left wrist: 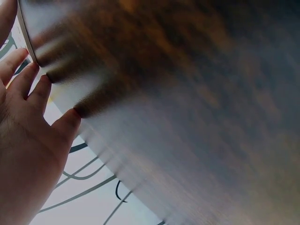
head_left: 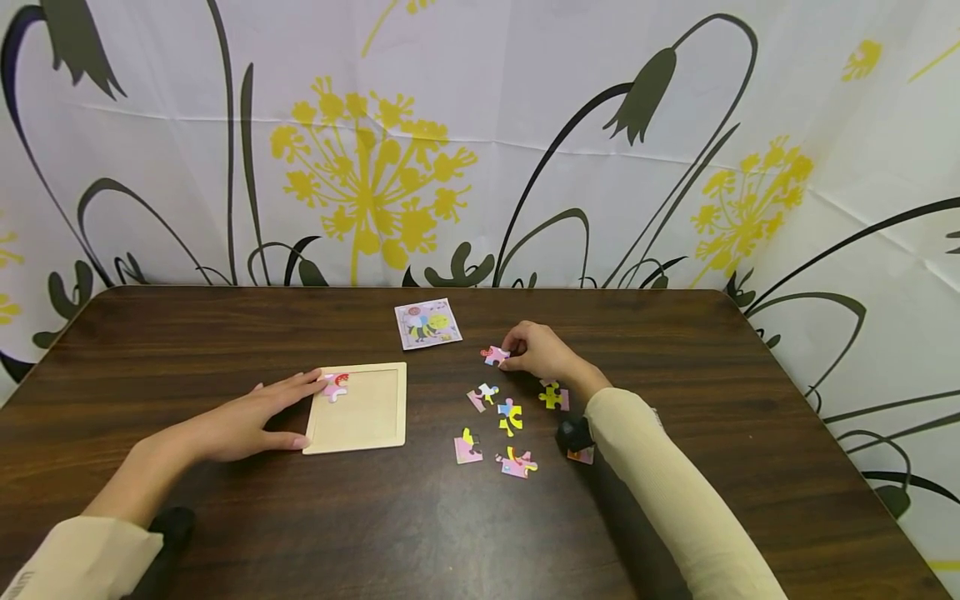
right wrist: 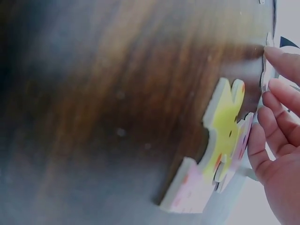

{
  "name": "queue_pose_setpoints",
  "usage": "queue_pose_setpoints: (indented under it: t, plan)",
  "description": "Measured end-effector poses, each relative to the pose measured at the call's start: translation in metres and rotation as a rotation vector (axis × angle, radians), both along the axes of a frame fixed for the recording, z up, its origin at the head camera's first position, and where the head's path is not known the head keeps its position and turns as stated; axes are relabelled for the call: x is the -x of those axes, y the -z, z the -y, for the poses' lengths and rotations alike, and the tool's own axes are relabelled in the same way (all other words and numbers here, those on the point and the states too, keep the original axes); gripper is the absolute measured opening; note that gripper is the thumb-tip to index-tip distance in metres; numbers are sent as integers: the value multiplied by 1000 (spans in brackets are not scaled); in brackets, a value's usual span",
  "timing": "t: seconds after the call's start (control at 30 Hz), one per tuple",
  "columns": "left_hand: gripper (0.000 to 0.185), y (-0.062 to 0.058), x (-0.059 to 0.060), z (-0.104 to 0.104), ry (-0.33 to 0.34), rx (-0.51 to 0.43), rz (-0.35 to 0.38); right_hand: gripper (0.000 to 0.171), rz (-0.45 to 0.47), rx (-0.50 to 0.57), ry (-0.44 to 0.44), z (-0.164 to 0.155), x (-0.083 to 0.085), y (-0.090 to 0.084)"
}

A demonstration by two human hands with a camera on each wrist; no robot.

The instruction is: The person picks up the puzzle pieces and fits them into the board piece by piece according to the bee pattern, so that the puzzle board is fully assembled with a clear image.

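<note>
At left, touching tray (head_left: 401,408) at left edge with straight-fingered left hand (head_left: 258,418). Further right, pinching puzzle piece (head_left: 495,356) by right side with right hand (head_left: 546,354), on or just above desk (head_left: 420,533), beyond loose pieces (head_left: 510,415). Probably light, stiff, slightly slippery; best lifted by opposite edges.

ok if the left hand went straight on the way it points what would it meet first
Probably the piece in the far left corner of the tray; the left hand lies close beside it, so any gap is hard to judge.
</note>
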State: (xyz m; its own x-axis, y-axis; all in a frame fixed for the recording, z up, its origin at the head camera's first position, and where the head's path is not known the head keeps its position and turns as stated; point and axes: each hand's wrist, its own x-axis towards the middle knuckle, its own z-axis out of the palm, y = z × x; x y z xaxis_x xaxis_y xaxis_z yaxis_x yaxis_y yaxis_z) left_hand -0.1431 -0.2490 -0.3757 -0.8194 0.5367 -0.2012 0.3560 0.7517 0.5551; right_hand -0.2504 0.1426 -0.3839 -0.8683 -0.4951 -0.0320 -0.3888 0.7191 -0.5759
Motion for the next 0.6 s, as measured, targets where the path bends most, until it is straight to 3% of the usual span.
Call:
queue_pose_setpoints:
  t: [0.6]
  plan:
    - [85, 3, 0, 2, 1, -8, -16, 14, 74, 79, 26, 2, -1, -1]
